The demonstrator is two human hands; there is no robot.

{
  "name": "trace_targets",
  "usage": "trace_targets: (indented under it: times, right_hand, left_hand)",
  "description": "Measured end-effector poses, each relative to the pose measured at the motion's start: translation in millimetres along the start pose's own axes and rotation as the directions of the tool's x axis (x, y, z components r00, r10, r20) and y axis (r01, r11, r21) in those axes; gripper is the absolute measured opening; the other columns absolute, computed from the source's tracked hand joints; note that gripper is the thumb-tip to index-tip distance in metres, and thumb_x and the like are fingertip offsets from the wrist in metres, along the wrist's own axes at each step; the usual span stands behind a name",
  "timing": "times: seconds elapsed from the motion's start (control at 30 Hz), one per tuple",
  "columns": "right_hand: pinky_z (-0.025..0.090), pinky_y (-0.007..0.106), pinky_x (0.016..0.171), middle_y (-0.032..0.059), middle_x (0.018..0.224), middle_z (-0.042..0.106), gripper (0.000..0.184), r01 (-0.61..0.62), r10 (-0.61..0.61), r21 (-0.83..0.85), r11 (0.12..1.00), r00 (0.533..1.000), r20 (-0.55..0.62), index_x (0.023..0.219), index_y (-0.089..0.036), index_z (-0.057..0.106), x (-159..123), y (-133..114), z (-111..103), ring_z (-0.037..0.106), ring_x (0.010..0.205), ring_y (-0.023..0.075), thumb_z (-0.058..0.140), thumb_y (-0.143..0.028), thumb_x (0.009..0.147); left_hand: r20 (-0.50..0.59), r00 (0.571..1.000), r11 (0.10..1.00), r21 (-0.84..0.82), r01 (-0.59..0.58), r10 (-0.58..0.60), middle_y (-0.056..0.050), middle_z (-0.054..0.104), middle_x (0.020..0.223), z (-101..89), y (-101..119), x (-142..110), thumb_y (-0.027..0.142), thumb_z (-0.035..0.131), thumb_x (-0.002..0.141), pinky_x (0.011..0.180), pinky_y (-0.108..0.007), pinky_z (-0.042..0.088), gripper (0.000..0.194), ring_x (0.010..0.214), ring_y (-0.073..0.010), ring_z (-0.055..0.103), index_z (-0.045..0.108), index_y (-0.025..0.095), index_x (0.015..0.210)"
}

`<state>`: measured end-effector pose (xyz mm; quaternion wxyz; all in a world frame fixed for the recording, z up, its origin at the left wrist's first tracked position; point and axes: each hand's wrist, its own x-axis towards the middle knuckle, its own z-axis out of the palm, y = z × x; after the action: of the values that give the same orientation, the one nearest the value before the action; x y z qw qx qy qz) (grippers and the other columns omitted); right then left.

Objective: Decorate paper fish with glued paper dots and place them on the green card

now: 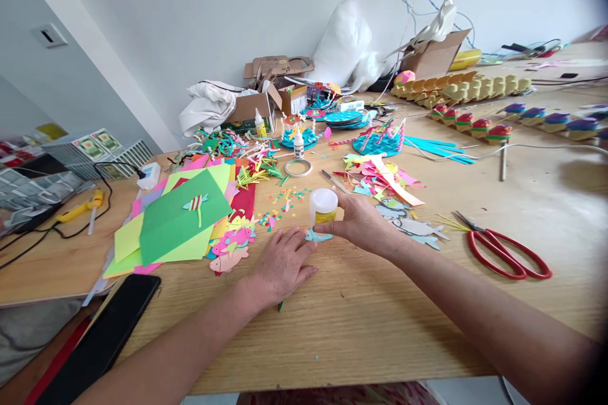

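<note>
My right hand (357, 223) grips a small translucent white bottle (323, 201) with a yellow label, thumb in front and fingers behind. Just below it on the table lies a light blue paper fish (317, 236). My left hand (286, 266) rests palm down with its fingers stretched out, the fingertips close beside the fish; whether they touch it I cannot tell. A small green tip (280, 307) pokes out from under this hand. Pink and yellow paper fish (234, 243) lie in a pile to the left, and grey-blue paper fish (414, 228) lie behind my right forearm.
Red-handled scissors (510, 253) lie at the right. Stacked coloured paper (175, 221) and a black phone (102, 342) are at the left. Farther back stand a white glue bottle (299, 144), a tape ring (298, 168), paper scraps (380, 174) and painted egg-carton strips (472, 125).
</note>
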<state>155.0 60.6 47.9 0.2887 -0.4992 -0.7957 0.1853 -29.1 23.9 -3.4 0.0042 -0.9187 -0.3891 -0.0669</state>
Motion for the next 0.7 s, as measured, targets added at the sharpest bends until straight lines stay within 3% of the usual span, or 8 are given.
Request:
trace_targets:
  times: [0.4, 0.7]
  right_hand:
    - [0.037, 0.025, 0.057, 0.0017, 0.075, 0.062, 0.033, 0.006, -0.006, 0.007, 1.0, 1.0, -0.017, 0.083, -0.019, 0.058, 0.5, 3.1, -2.0, 0.055, 0.07, 0.0179, 0.064, -0.042, 0.06]
    - [0.038, 0.027, 0.06, 0.0032, 0.077, 0.062, 0.035, -0.014, 0.013, 0.029, 0.999, 0.999, 0.035, 0.085, -0.017, 0.057, 2.2, -8.7, 3.3, 0.055, 0.071, 0.0188, 0.064, -0.042, 0.061]
  left_hand:
    - [0.002, 1.0, 1.0, -0.031, 0.004, -0.004, -0.007, 0.044, 0.122, -2.7, 0.4, -0.7, 0.035, 0.046, 0.081, 0.095, -0.039, 0.027, 0.036, 0.118, -0.0213, 0.032, 0.042, 0.018, 0.112]
    - [0.034, 0.999, 0.998, -0.059, 0.036, -0.034, -0.008, 0.045, 0.12, -3.1, 1.6, 0.0, 0.034, 0.047, 0.08, 0.095, -0.04, 0.027, 0.036, 0.117, -0.0216, 0.034, 0.041, 0.017, 0.111]
